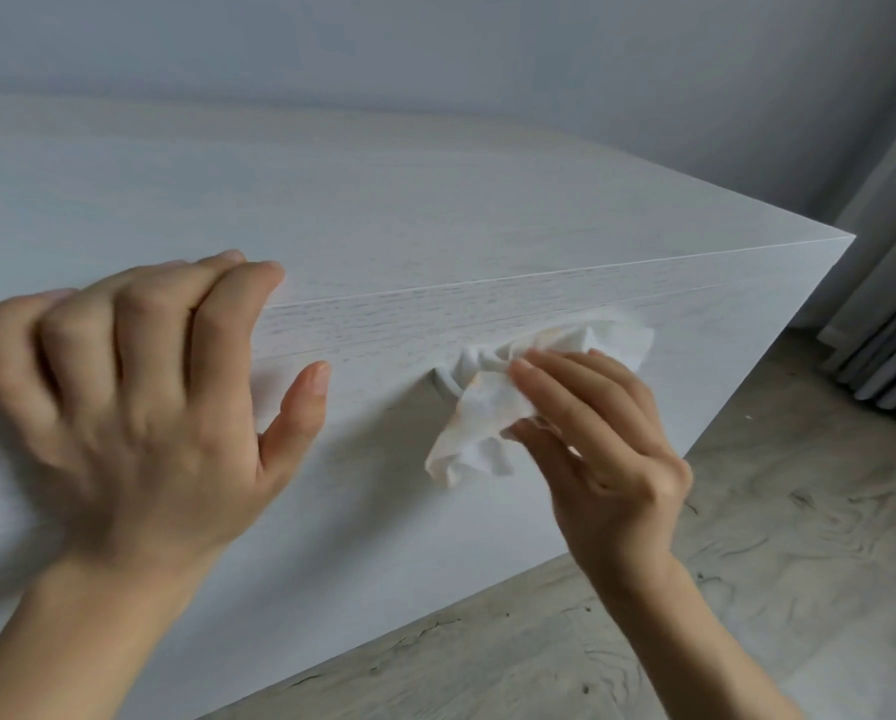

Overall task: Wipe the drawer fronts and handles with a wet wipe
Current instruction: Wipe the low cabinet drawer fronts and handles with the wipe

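Against the top drawer front (383, 511) of the white wood-grain dresser, my right hand (607, 449) pinches a crumpled white wipe (492, 407) between the thumb below and the fingertips above. The wipe is bunched over the drawer's handle (443, 383), of which only a small pale curved piece shows at the wipe's left edge. Part of the cloth fans out up and to the right along the thin seam under the dresser top (331, 200), and another part hangs down loose against the front. The wipe carries faint yellowish smudges near my fingertips. My left hand (139, 397) sits well to the left of the handle, a little blurred. Its fingers are lightly bent and rest over the front edge of the dresser top, holding nothing, while the thumb points out to the right and lies near the drawer front; I cannot tell whether the thumb touches the wood. The dresser's right corner comes to a sharp point near a grey curtain (892, 330) that hangs down to the floor. Pale grey wood-look flooring (747, 563) runs beneath the dresser and under my right forearm. A plain light wall (435, 54) stands behind the dresser.
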### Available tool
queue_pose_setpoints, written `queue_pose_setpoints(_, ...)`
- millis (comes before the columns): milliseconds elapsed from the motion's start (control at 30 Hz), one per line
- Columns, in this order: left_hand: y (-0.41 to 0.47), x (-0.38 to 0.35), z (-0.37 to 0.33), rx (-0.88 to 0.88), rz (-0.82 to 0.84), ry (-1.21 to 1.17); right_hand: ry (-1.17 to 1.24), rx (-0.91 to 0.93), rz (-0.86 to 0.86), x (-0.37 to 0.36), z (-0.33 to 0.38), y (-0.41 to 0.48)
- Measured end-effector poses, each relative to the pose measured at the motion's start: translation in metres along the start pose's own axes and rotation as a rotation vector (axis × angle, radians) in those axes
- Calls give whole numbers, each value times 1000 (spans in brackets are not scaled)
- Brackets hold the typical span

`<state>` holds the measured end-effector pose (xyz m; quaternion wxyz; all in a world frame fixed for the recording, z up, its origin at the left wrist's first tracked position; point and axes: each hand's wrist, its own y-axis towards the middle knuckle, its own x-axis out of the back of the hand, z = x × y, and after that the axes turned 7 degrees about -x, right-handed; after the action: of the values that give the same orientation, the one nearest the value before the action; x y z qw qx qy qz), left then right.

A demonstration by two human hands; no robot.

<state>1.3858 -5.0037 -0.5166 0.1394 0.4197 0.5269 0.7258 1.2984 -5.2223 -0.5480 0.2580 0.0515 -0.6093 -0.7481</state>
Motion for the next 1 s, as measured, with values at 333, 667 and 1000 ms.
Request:
queue_pose_setpoints(333,-3,0,2,-3,-3,-11,-6,-159,-83,-15,19,2)
queue_pose_setpoints(667,-3,0,1,10,-18,-6,-16,-113,-94,-22,24,-6)
queue_pose_setpoints(1000,-7,-4,-2,31,14,-52,-18,-37,-86,-22,18,-3)
